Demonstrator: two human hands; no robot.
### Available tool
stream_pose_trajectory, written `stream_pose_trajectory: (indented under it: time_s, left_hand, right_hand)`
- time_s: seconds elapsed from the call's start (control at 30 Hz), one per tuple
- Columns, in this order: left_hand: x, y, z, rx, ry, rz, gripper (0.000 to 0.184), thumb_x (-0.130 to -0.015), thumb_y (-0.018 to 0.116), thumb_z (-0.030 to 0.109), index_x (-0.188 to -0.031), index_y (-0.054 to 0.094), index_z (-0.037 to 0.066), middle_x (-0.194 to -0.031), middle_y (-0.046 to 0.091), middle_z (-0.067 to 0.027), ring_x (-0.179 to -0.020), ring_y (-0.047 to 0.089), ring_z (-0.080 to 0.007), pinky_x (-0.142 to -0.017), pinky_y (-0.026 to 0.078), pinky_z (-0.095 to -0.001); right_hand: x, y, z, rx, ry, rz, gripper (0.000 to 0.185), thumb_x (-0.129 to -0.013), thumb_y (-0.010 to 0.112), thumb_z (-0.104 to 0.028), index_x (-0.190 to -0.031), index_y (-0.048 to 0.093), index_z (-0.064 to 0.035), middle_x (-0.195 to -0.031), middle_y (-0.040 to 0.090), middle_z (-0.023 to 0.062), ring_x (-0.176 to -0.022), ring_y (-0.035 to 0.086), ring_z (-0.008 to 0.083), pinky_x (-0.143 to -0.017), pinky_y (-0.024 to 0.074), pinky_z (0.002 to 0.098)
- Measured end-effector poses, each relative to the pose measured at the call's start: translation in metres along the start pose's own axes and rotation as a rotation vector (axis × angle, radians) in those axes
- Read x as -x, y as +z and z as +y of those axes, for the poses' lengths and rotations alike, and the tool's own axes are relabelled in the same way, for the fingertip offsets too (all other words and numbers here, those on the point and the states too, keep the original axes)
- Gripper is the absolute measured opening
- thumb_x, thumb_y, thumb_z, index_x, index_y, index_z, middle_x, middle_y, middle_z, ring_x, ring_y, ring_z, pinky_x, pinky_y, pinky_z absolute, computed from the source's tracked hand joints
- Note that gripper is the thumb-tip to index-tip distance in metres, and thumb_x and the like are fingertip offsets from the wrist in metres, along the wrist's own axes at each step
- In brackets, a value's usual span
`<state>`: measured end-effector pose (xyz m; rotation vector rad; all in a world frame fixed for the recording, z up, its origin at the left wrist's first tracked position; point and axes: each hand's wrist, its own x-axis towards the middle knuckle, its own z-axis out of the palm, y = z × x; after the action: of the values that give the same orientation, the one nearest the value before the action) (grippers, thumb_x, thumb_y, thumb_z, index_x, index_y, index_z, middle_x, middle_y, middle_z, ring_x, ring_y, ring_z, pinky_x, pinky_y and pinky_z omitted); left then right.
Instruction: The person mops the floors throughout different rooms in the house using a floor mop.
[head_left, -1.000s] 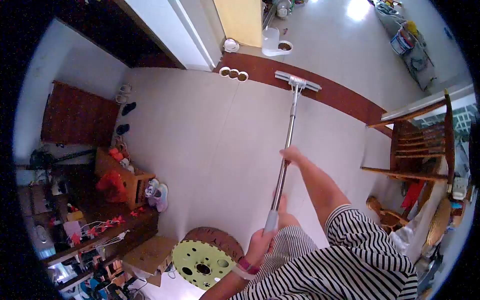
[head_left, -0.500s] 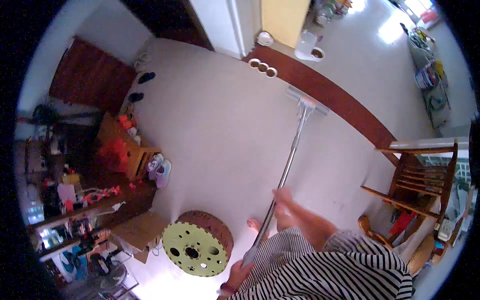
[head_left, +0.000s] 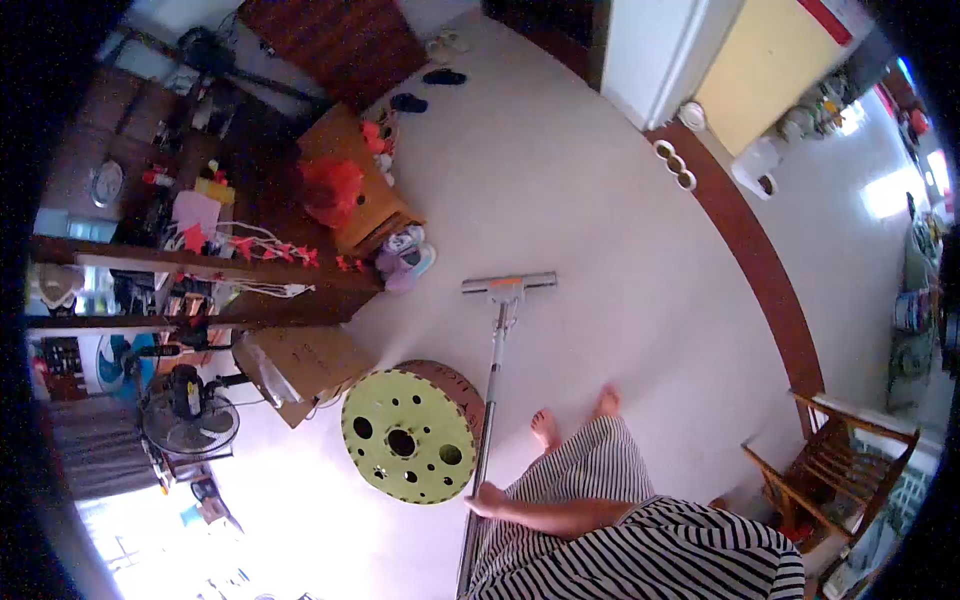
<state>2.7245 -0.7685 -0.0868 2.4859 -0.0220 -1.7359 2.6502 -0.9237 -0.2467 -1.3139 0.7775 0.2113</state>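
Observation:
My right hand (head_left: 487,500) is wrapped round the metal pole of a mop (head_left: 497,365). The pole runs from the bottom edge up to a wide, flat mop head (head_left: 510,284) lying on the floor. My left hand is out of view below the frame. Just left of the pole stands a round green drum (head_left: 415,415) with holes in its face and a brown rim; in this view the pole passes along its right side. My bare feet (head_left: 545,428) are on the floor to the right of the pole.
A cardboard box (head_left: 305,365) and a fan (head_left: 190,415) stand left of the drum. Shoes (head_left: 405,258) lie by a wooden cabinet (head_left: 375,225). Pet bowls (head_left: 675,165) sit near a brown floor strip (head_left: 760,260). A wooden chair (head_left: 835,460) is at right.
The mop head has swept left, away from the brown strip toward the shoes. My right hand has moved down and left with the pole. My left hand has left the view, which has turned left.

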Motion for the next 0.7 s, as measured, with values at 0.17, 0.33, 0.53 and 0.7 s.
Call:
stream_pose_trajectory:
  time_s: [0.17, 0.33, 0.53, 0.7]
  left_hand:
    - [-0.024, -0.004, 0.040, 0.134, -0.049, -0.021, 0.024, -0.082, 0.058, 0.025, -0.084, 0.057, 0.002, -0.058, 0.052, -0.0025, -0.048, 0.050, -0.0128, -0.044, 0.039, -0.0281]
    - [-0.075, 0.004, 0.109, 0.320, -0.039, -0.050, 0.024, -0.083, 0.056, 0.025, -0.086, 0.057, 0.002, -0.059, 0.053, -0.0037, -0.050, 0.052, -0.0144, -0.046, 0.040, -0.0295]
    - [-0.073, 0.032, 0.429, 0.678, 0.172, -0.222, 0.020, -0.086, 0.054, 0.024, -0.081, 0.052, 0.004, -0.051, 0.044, -0.0011, -0.040, 0.041, -0.0112, -0.038, 0.032, -0.0256]
    - [-0.100, 0.050, 0.560, 0.674, 0.384, -0.230, 0.026, -0.086, 0.055, 0.028, -0.074, 0.047, 0.007, -0.047, 0.041, 0.0018, -0.036, 0.039, -0.0073, -0.033, 0.029, -0.0227]
  right_hand:
    - [-0.076, -0.078, -0.021, 0.030, 0.096, 0.087, 0.043, -0.082, 0.045, -0.036, -0.052, 0.051, -0.0057, -0.048, 0.053, 0.0072, -0.043, 0.054, 0.0174, -0.048, 0.0467, 0.0364]
    - [-0.193, -0.223, -0.030, -0.086, 0.102, 0.245, 0.039, -0.076, 0.051, -0.034, -0.053, 0.051, -0.0032, -0.050, 0.054, 0.0090, -0.044, 0.054, 0.0198, -0.046, 0.0457, 0.0364]
    - [-0.316, -0.486, -0.130, 0.190, 0.175, 0.287, 0.035, -0.077, 0.049, -0.029, -0.063, 0.055, 0.0021, -0.055, 0.057, 0.0139, -0.049, 0.059, 0.0231, -0.053, 0.0484, 0.0400]
    - [-0.370, -0.604, -0.178, 0.201, 0.239, 0.441, 0.036, -0.078, 0.052, -0.032, -0.069, 0.059, 0.0014, -0.065, 0.062, 0.0152, -0.062, 0.063, 0.0268, -0.064, 0.0497, 0.0401]
